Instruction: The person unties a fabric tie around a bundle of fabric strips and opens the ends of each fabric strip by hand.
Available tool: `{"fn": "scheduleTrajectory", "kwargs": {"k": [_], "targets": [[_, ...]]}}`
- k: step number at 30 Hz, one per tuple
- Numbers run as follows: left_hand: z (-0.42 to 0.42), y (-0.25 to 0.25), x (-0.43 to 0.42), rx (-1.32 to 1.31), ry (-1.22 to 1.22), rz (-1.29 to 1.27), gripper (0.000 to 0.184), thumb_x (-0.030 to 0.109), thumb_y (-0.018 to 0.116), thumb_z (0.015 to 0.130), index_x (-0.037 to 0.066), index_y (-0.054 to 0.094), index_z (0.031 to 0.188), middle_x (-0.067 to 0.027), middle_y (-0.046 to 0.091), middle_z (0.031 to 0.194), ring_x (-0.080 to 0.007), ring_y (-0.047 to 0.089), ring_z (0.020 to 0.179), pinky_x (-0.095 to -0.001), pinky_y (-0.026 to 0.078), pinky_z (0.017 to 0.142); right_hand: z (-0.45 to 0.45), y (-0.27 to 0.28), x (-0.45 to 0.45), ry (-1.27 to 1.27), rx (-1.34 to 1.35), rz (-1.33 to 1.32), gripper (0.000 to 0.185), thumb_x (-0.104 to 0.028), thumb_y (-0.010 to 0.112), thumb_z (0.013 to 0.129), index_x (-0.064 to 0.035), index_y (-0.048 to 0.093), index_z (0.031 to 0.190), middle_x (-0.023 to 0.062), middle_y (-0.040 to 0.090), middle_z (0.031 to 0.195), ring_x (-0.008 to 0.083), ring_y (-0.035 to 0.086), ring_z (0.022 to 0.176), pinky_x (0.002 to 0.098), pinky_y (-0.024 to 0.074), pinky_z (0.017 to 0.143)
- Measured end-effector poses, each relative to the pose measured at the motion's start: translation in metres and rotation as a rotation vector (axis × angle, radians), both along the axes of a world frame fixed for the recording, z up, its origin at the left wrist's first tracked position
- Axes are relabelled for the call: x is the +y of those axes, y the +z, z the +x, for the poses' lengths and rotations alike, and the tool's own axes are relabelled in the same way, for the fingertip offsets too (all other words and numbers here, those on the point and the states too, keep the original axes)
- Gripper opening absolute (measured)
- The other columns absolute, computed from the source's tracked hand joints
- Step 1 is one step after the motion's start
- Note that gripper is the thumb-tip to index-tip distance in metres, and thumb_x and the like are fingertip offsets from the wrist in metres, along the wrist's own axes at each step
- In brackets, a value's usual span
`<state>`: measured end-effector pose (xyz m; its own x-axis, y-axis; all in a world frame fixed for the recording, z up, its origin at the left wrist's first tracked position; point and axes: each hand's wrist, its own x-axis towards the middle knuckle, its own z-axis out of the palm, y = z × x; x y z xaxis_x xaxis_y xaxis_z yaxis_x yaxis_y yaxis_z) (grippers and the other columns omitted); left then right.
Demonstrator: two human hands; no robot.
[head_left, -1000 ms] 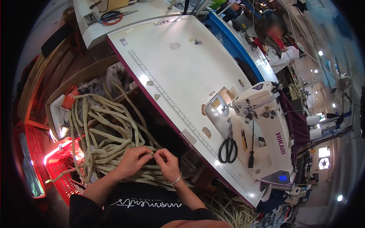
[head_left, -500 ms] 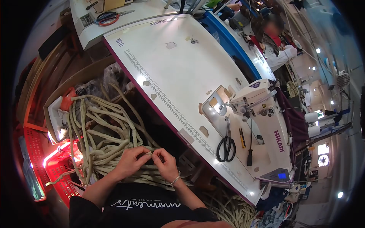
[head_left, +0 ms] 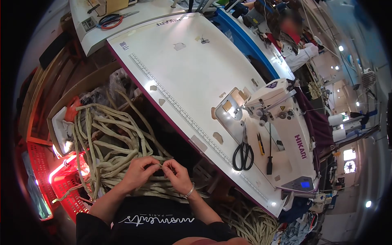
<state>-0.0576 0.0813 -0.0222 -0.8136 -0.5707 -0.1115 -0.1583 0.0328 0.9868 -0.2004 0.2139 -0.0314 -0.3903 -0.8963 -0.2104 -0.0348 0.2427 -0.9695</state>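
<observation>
My left hand (head_left: 141, 173) and my right hand (head_left: 176, 174) meet fingertip to fingertip above my lap, both closed in a pinch. Between them is a small pale bit that looks like the end of a fabric cord; most of it is hidden by the fingers. A bracelet circles my right wrist. Beneath and left of the hands lies a large tangle of pale green fabric cords (head_left: 116, 141), draped over my lap and a cardboard box (head_left: 73, 90).
A white sewing table (head_left: 183, 69) with a printed ruler edge stands ahead, carrying a sewing machine (head_left: 281, 110), black scissors (head_left: 243, 155), a yellow cutter (head_left: 260, 143) and a screwdriver (head_left: 269, 161). Red crates (head_left: 65, 192) are at left. Another person (head_left: 292, 34) sits at the far right.
The view has shifted slightly, so the table sits a little further left. Both hands keep the same pinch, with only a slight finger movement.
</observation>
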Motion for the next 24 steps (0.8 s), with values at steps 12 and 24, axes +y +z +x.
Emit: {"fn": "scheduleTrajectory", "kwargs": {"k": [12,24], "targets": [[0.163,0.017,-0.249,-0.658,0.614,-1.469,0.035,0.026,0.061,0.096,0.003,0.063,0.122,-0.014,0.067,0.108,-0.0255,0.064,0.1,-0.0356,0.049,0.086,-0.036,-0.06,0.098,-0.159,0.803,0.376,0.011,-0.011,0.059,0.091,-0.0069,0.064,0.099,0.0169,0.064,0.097,0.0394,0.063,0.087,0.0455,0.0512,0.074],[-0.056,-0.081,0.048,-0.126,-0.539,-0.686,0.032,0.015,0.07,0.083,0.007,0.064,0.113,-0.0122,0.064,0.099,-0.031,0.061,0.099,-0.0412,0.048,0.087,-0.045,-0.079,0.11,-0.287,0.427,0.522,0.021,-0.014,0.058,0.093,-0.0058,0.066,0.111,0.0157,0.069,0.089,0.0313,0.069,0.085,0.0391,0.0521,0.077]]}}
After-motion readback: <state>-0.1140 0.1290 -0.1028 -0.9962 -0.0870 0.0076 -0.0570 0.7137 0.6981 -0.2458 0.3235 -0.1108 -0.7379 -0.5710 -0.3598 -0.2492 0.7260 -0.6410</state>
